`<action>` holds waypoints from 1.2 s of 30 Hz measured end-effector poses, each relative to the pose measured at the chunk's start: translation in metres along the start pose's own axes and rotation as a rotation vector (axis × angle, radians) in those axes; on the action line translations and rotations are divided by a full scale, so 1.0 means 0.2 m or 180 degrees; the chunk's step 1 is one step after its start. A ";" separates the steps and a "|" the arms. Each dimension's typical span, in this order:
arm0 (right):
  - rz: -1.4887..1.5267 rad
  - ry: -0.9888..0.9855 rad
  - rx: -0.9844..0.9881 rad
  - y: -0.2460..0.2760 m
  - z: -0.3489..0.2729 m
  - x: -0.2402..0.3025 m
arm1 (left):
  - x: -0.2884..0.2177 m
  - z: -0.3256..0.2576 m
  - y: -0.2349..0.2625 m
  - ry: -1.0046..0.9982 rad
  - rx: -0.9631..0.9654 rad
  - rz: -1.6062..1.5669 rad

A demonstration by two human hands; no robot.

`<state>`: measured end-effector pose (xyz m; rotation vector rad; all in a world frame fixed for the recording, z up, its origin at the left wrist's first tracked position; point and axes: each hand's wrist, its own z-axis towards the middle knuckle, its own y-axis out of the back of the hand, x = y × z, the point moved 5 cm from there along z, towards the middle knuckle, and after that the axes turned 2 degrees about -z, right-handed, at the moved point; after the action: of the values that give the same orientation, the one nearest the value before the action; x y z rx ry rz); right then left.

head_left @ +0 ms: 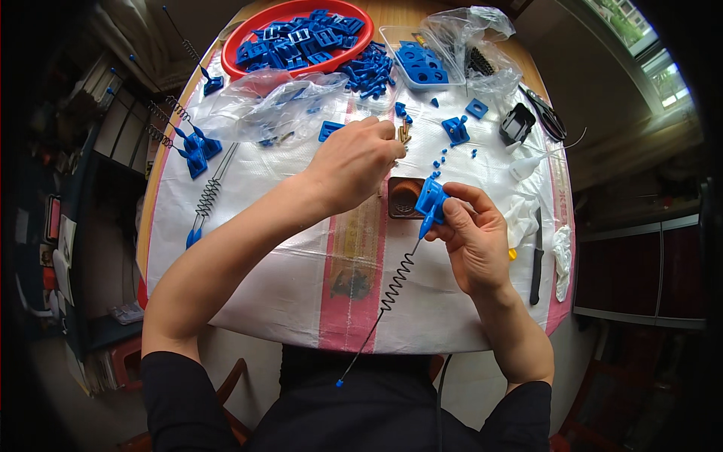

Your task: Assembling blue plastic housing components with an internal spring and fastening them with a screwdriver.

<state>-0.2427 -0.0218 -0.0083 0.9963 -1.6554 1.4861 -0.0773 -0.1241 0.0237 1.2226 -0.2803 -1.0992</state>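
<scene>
My right hand [478,237] grips a blue plastic base [430,199] between thumb and fingers. From the base's pointed end a dark coiled wire [395,283] runs down toward me, past the table's near edge, to a small blue tip. My left hand [358,162] is closed, its fingertips pinched together beside a few small brass pins [404,135]; whatever it holds is hidden. Just behind the blue base sits a small dark square box [402,205] with a round opening. Tiny blue pieces [436,164] lie scattered beyond it.
A red basin [367,38] of blue parts stands at the back, with loose blue pegs [369,69] beside it. Finished-looking blue stands [197,154] and loose coiled wires [208,197] are at left. At right lie a white dropper bottle [525,167], scissors [548,117] and a black-handled knife [535,271].
</scene>
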 end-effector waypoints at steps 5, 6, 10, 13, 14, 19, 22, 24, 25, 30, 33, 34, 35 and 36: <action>-0.0097 -0.0086 0.0006 0.02 -0.01 -0.03 | 0.05 0.10 -0.12 -0.0119 0.0557 0.0220; -0.0094 -0.0078 0.0022 0.02 -0.01 -0.02 | 0.06 0.12 -0.13 -0.0095 0.0647 0.0250; -0.0155 -0.0064 0.0003 0.02 -0.01 -0.03 | 0.07 0.14 -0.18 -0.0091 0.0879 0.0444; -0.0226 -0.0035 0.0024 0.01 -0.01 -0.04 | 0.08 0.12 -0.15 -0.0162 0.0777 0.0468; -0.0222 -0.0018 0.0028 0.01 -0.01 -0.03 | 0.07 0.12 -0.13 -0.0195 0.0711 0.0440; -0.0293 0.0092 0.0059 0.03 -0.01 -0.03 | -0.02 -0.03 0.06 0.1356 0.0425 -0.1930; -0.0289 0.0146 0.0190 -0.01 -0.01 -0.04 | -0.08 -0.22 0.02 0.1660 0.0128 -0.3545; -0.0337 0.0188 0.0312 -0.03 -0.02 -0.06 | -0.09 -0.28 0.01 0.1926 0.0033 -0.3792; -0.0322 0.0225 0.0357 -0.04 -0.03 -0.06 | -0.09 -0.30 -0.01 0.1907 -0.0076 -0.3991; -0.0347 0.0313 0.0484 -0.09 -0.03 -0.06 | -0.11 -0.33 -0.05 0.1745 -0.0308 -0.4304; -0.0396 0.0292 0.0490 -0.09 -0.03 -0.07 | -0.10 -0.34 -0.07 0.1634 -0.0340 -0.4337; -0.0410 0.0281 0.0496 -0.08 -0.03 -0.07 | -0.11 -0.33 -0.07 0.1585 -0.0372 -0.4353; -0.0411 0.0279 0.0487 -0.08 -0.03 -0.07 | -0.11 -0.33 -0.07 0.1537 -0.0407 -0.4361; -0.0412 0.0277 0.0479 -0.08 -0.03 -0.08 | -0.12 -0.33 -0.07 0.1506 -0.0425 -0.4364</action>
<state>-0.2211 -0.0154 -0.0132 1.0825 -1.4080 1.5616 -0.0493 -0.0644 -0.0049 1.4868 1.1461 -1.8337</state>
